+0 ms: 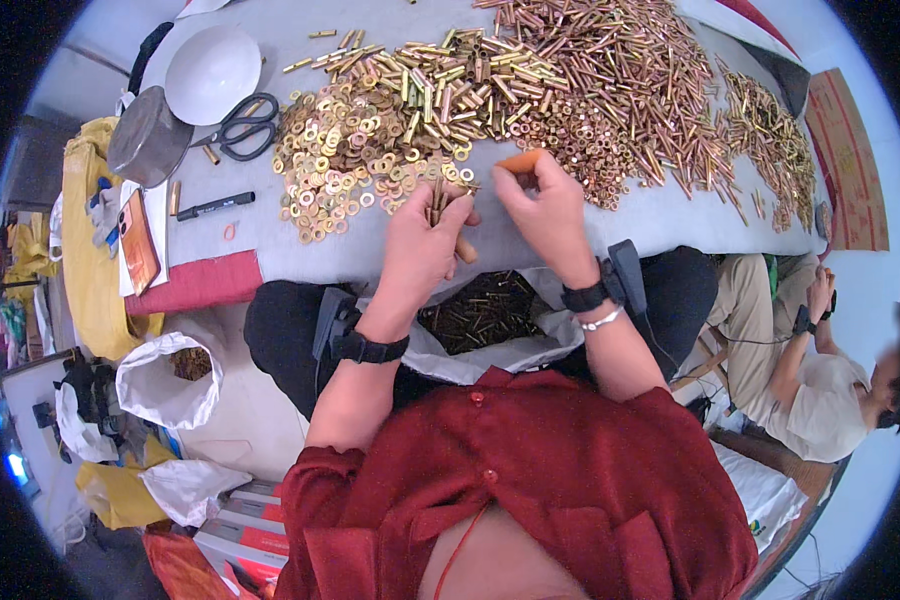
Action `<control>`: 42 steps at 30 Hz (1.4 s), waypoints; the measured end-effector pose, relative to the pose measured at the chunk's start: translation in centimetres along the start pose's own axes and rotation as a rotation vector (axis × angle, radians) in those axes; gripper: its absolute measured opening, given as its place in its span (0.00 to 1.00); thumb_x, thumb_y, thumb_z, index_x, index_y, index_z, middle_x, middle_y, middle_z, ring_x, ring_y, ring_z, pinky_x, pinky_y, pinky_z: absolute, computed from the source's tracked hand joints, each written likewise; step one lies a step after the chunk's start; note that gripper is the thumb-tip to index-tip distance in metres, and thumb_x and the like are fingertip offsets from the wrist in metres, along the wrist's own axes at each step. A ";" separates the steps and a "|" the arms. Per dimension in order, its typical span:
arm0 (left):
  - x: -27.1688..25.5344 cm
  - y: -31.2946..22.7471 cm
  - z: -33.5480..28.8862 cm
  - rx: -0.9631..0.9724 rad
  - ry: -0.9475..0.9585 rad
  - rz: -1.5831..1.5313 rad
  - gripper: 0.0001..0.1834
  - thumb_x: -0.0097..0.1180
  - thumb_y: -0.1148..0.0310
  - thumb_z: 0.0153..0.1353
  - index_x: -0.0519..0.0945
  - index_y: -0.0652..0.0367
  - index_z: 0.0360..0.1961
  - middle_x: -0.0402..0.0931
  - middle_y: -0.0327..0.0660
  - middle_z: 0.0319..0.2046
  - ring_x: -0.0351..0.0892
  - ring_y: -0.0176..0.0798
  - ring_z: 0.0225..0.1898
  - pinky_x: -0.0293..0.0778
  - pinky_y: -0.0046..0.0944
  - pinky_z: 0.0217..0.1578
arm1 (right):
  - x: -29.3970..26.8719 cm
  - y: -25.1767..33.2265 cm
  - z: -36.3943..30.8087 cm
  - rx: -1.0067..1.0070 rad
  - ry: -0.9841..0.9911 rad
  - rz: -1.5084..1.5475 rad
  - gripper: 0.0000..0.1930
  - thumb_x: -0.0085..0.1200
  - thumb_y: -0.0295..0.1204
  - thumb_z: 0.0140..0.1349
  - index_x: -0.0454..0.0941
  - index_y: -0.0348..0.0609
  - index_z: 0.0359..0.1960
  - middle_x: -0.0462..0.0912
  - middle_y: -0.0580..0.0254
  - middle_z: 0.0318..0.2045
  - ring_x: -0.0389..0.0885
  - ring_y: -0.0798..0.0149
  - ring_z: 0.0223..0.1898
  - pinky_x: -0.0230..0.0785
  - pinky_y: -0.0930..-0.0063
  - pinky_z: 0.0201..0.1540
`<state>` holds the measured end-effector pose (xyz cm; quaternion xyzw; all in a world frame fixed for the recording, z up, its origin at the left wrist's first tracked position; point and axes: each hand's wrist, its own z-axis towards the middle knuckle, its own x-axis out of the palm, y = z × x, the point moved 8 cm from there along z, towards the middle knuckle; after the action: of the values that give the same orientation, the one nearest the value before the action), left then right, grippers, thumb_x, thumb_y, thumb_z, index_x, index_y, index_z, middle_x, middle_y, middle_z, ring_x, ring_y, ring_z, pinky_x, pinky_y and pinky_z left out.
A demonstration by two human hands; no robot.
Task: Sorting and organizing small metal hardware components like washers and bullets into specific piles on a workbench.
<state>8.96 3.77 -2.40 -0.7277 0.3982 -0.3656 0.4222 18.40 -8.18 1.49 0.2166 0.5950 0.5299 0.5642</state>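
Note:
Above the near edge of the table, my left hand (425, 238) is closed round a few brass-coloured metal rods (437, 200), which stick up between thumb and fingers. Just right of it, my right hand (548, 200) has its thumb and fingers drawn together in a pinch. An orange cover (520, 163) sits on one of its fingers. Whatever lies in that pinch is too small to make out. A heap of brass-coloured washers (335, 150) spreads beyond my left hand. Small hex nuts (580, 150) are piled beyond my right. Below both hands, an open white sack (555, 345) holds dark metal pieces (485, 310).
Short metal tubes (450, 85) and long metal rods (630, 70) cover the far table. At left are a white bowl (213, 75), metal pot (150, 137), scissors (247, 127), black marker (216, 206) and phone (139, 242). Another person (820, 400) sits at right.

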 end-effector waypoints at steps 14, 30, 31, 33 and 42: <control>1.3 0.5 0.1 0.204 0.061 0.174 0.05 0.54 0.72 0.59 0.72 0.63 0.32 0.76 0.36 0.22 0.69 0.25 0.12 0.63 0.28 0.13 | -0.4 0.8 -2.6 -0.105 0.098 0.167 0.07 0.55 0.23 0.56 0.78 0.39 0.37 0.81 0.61 0.32 0.77 0.71 0.31 0.69 0.78 0.35; 1.2 -1.0 -0.2 0.472 -0.054 0.356 0.03 0.53 0.75 0.59 0.74 0.63 0.34 0.77 0.37 0.25 0.70 0.25 0.23 0.66 0.27 0.22 | -0.4 2.7 -1.4 -0.317 0.102 -0.138 0.05 0.55 0.25 0.57 0.77 0.37 0.34 0.74 0.61 0.24 0.72 0.69 0.24 0.64 0.76 0.27; 1.2 -1.0 -0.2 0.424 -0.041 0.344 0.03 0.53 0.75 0.59 0.74 0.63 0.34 0.77 0.37 0.25 0.70 0.25 0.23 0.65 0.27 0.22 | -0.3 2.6 -1.3 -0.308 0.121 -0.072 0.05 0.55 0.25 0.57 0.77 0.37 0.34 0.75 0.62 0.25 0.72 0.71 0.25 0.64 0.77 0.27; 1.3 -1.4 -0.5 0.351 -0.023 0.305 0.03 0.53 0.75 0.59 0.74 0.63 0.34 0.76 0.36 0.25 0.70 0.25 0.23 0.66 0.27 0.22 | -0.5 2.2 -1.4 -0.201 0.142 0.025 0.05 0.55 0.25 0.56 0.78 0.38 0.34 0.77 0.59 0.27 0.74 0.67 0.26 0.66 0.75 0.29; 1.7 -2.1 -1.4 0.673 -0.140 0.518 0.07 0.57 0.75 0.55 0.72 0.64 0.32 0.77 0.49 0.26 0.78 0.47 0.27 0.72 0.38 0.27 | -0.8 1.3 -1.9 -0.078 0.101 -0.029 0.07 0.58 0.28 0.54 0.78 0.38 0.32 0.78 0.55 0.26 0.76 0.63 0.25 0.67 0.73 0.28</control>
<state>9.06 2.51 0.35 -0.4485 0.3964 -0.3067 0.7400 16.50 -9.14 2.66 0.1591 0.6046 0.5546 0.5491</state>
